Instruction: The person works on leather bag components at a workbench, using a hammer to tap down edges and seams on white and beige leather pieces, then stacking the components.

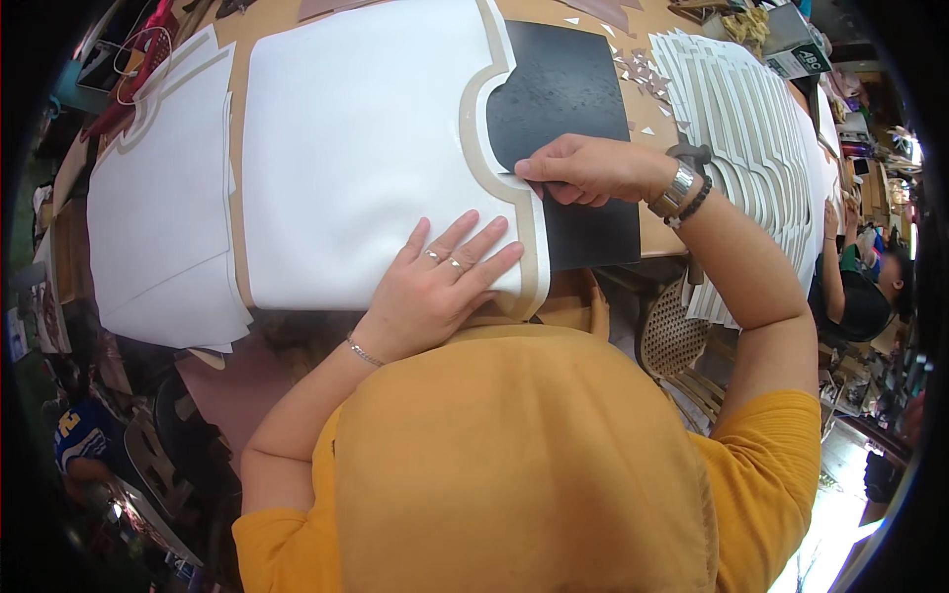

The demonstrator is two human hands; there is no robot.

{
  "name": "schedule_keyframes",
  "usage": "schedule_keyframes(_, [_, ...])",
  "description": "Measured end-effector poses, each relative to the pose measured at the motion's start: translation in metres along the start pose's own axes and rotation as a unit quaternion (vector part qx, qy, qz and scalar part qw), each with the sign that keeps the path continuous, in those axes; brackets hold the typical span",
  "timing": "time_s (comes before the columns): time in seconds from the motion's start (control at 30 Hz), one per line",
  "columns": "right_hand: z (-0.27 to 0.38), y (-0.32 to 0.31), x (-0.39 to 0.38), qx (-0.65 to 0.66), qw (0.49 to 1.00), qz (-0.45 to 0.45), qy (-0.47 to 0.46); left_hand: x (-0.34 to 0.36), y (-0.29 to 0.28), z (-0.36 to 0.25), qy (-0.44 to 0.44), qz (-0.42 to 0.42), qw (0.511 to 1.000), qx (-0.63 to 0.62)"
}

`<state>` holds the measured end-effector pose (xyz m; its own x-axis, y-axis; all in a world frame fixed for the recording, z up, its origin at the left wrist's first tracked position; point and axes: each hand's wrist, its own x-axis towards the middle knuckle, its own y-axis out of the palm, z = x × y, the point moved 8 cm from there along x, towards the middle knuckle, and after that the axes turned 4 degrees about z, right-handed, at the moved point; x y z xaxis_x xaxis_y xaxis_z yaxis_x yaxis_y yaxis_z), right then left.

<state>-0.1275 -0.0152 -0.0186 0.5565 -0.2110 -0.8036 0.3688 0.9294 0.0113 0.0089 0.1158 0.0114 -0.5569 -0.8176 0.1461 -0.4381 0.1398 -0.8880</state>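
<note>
The left hand [432, 284] lies spread on the white sheet [346, 148]. Over the black mat [568, 89], the right hand [590, 170] pinches; what it holds is unclear.

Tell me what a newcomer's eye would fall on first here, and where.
Probably the broad white sheet with a curved beige border, across the middle of the tan table under the flat, ringed left hand. Next might come the curled right hand at the sheet's notched right edge, over a black rectangular mat, and the fanned white, beige-edged sheets at the table's right.
</note>
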Motion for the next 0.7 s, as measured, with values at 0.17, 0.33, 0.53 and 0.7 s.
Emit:
schedule_keyframes(0.17, [0.001,-0.006,-0.007,0.02,0.999,-0.024,-0.005,0.0,-0.001,0.0,0.0,0.0,1.0,-0.007])
schedule_keyframes(0.33, [0.004,-0.003,-0.005,0.018,1.0,-0.02,-0.011,0.0,-0.001,0.0,0.004,-0.006,1.0,-0.013])
schedule_keyframes(0.53, [-0.001,-0.003,0.003,0.0,0.999,-0.015,-0.028,0.0,-0.001,0.0,0.006,-0.006,1.0,-0.012])
schedule_keyframes(0.7, [-0.001,-0.008,-0.005,0.012,1.0,-0.023,-0.013,0.0,-0.001,0.0,0.007,-0.006,1.0,-0.015])
